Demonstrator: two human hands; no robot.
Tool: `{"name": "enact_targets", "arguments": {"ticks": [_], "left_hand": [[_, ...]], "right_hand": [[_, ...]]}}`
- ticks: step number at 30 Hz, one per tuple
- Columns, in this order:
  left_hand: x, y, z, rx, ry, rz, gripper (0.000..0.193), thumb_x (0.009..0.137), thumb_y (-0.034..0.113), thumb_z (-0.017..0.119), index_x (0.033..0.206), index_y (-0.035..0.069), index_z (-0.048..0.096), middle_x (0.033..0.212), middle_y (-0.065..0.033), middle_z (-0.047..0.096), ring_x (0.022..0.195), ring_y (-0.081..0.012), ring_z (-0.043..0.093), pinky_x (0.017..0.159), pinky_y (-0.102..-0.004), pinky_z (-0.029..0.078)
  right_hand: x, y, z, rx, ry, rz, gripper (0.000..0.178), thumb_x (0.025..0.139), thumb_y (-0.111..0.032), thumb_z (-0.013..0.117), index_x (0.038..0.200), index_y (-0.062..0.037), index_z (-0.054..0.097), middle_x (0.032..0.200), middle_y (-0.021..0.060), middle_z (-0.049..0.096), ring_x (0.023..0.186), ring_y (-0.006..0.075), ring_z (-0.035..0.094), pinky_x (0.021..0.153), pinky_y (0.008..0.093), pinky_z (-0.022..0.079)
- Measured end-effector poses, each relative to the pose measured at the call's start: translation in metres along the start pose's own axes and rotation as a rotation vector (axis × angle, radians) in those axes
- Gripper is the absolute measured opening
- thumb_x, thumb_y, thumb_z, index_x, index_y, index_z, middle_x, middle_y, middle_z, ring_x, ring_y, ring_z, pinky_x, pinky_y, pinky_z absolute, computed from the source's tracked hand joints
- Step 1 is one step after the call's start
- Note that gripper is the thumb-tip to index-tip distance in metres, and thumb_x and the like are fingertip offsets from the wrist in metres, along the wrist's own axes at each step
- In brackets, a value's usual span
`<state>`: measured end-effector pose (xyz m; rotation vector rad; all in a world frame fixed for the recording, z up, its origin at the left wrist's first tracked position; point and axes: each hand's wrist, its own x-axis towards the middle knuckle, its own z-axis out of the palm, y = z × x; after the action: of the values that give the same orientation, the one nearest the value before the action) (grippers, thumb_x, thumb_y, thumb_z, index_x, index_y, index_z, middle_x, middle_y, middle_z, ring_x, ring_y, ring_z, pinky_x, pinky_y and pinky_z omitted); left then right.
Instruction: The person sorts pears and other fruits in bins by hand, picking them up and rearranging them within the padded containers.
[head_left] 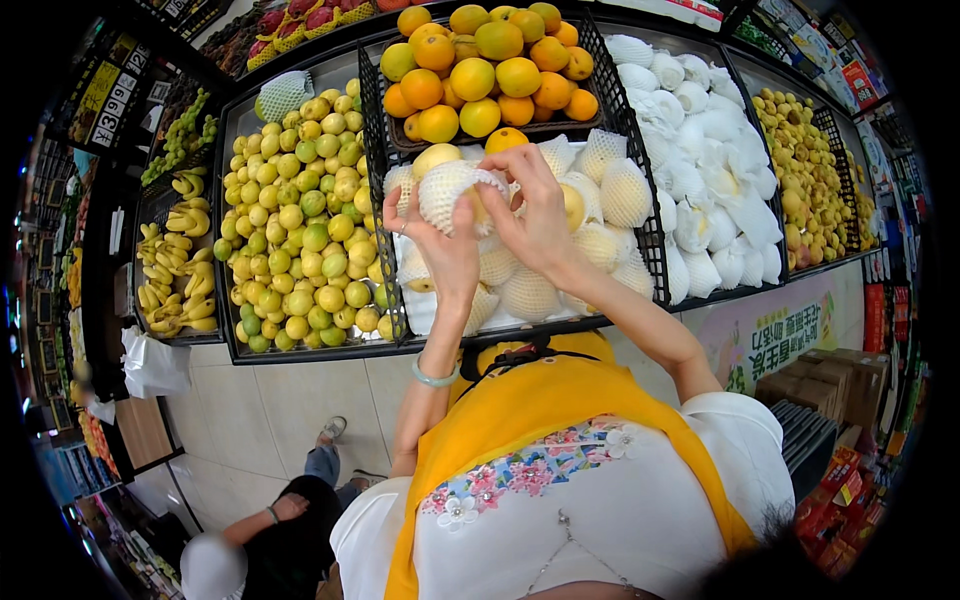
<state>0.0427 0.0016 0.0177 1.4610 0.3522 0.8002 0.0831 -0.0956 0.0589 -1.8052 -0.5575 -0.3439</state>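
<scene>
Left hand (446,245) cradles a netted fruit (440,205) above the bin (654,250), near its left edge; right hand (533,215) pinches the net (466,176); probably firm yet easily bruised, it seems best cupped underneath

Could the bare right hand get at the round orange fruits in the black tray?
Probably yes: the bare right hand is close in front of the round orange fruits and nothing covers the pile, though its fingers are busy at a round fruit in white foam netting.
</scene>
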Motion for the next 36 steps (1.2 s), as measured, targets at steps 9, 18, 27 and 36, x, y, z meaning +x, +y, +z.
{"name": "enact_targets", "arguments": {"ticks": [9,18,27,36], "left_hand": [[-0.013,0.002,0.003,0.006,-0.063,0.152,0.028,0.095,0.010,0.043,0.121,0.001,0.036,0.116,-0.0098,0.039,0.106,-0.0166,0.041,0.089,-0.0292,0.037],[0.005,0.005,0.004,-0.155,-0.003,-0.053,0.021,0.100,0.019,0.040,0.105,0.002,0.050,0.090,-0.0034,0.054,0.081,-0.0085,0.049,0.073,-0.0212,0.040],[0.009,0.011,-0.005,-0.442,-0.025,-0.534,0.028,0.098,0.030,0.046,0.101,0.004,0.055,0.096,-0.0036,0.061,0.088,-0.0096,0.058,0.076,-0.0258,0.048],[0.015,0.007,-0.007,-0.526,0.022,-0.724,0.025,0.091,0.031,0.059,0.097,0.009,0.049,0.099,-0.0062,0.060,0.089,-0.0152,0.062,0.072,-0.0317,0.055]], "right_hand": [[-0.002,-0.005,0.005,0.075,0.057,0.150,0.017,0.075,-0.008,0.065,0.089,-0.0022,0.058,0.081,0.0054,0.049,0.066,0.0146,0.045,0.057,0.0272,0.040],[-0.005,0.012,0.017,0.349,0.059,0.363,0.020,0.084,-0.015,0.064,0.072,0.0002,0.057,0.065,-0.0025,0.043,0.059,0.0051,0.037,0.051,0.0219,0.031],[0.003,0.013,0.003,0.653,0.021,0.781,0.028,0.090,-0.025,0.059,0.070,-0.0045,0.058,0.068,-0.0048,0.053,0.062,0.0028,0.044,0.054,0.0207,0.035],[0.004,0.008,-0.004,0.777,0.164,0.804,0.016,0.090,-0.021,0.061,0.091,-0.0048,0.057,0.075,-0.0017,0.058,0.066,0.0038,0.049,0.060,0.0194,0.039]]}}
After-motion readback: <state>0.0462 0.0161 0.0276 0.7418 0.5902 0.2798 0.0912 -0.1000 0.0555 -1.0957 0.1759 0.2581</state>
